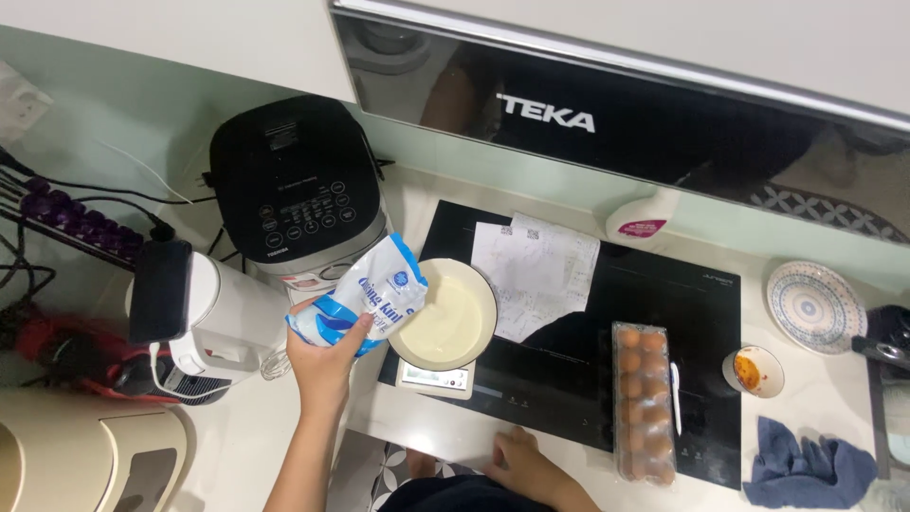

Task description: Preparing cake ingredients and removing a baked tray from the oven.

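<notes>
My left hand grips a blue and white bag and tilts it toward a cream bowl of pale batter. The bowl stands on a small kitchen scale at the left edge of a black cooktop. My right hand rests with fingers spread on the counter's front edge, just below the cooktop, holding nothing. A clear carton of brown eggs lies on the cooktop to the right of that hand.
A black rice cooker stands behind the bag, a white stand mixer to its left. Paper sheets lie on the cooktop. At right are a patterned plate, a small cup, a white bottle and a blue cloth.
</notes>
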